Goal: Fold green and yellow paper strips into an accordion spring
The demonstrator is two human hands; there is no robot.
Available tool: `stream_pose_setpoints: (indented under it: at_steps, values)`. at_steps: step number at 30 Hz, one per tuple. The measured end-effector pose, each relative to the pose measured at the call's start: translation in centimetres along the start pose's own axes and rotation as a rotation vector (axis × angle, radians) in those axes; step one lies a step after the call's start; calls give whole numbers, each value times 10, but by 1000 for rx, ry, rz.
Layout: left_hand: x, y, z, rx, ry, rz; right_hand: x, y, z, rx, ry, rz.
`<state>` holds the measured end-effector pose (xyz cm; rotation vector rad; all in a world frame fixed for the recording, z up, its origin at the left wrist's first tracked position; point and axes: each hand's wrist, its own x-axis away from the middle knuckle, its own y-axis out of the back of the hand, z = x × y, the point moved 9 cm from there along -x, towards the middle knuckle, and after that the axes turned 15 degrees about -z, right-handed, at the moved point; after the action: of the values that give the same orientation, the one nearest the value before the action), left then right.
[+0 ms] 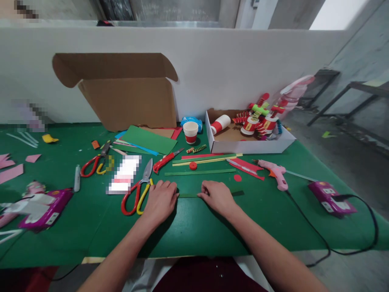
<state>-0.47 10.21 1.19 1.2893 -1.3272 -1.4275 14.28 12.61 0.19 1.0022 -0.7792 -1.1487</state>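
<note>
A narrow green paper strip (187, 195) lies across the green tabletop in front of me. My left hand (161, 197) has its fingers closed on the strip's left part, close beside red-and-yellow-handled scissors (147, 174). Further along, my right hand (219, 196) pinches the same strip, whose end sticks out past it to the right. Just beyond my hands are another green strip (200, 172), a small red disc (193, 166) and longer green and yellow strips (209, 159). A red flat paper circle (237, 178) lies right of them.
A pink glue gun (275, 172) with a black cord lies at right, near a purple packet (331, 198). Behind stand a paper cup (190, 132), a white box (255, 147) of cup figures and an open cardboard box (130, 101). A red knife (164, 162) and coloured sheets (148, 140) lie mid-table.
</note>
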Motion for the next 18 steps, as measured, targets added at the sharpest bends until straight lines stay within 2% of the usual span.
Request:
stream_pose_setpoints:
  at_steps: [3,6,9,11,13,16,18]
  values:
    - [4,15,3,-32,11,-103,0,0,0,0,2,6]
    - [14,24,-9,-1,-59,-245,0,0,1,-7,10,0]
    - [34,12,-38,46,-268,-299,0,1,2,-7,18,-2]
    - [46,1,-48,34,-329,-313,0,1,2,-9,22,-6]
    - [51,-2,-47,31,-291,-339,0,2,2,-11,24,-9]
    - [49,5,-41,96,-211,-356,0,2,2,-9,26,-9]
    - [42,9,-44,155,-211,-335,1,2,3,-8,29,-12]
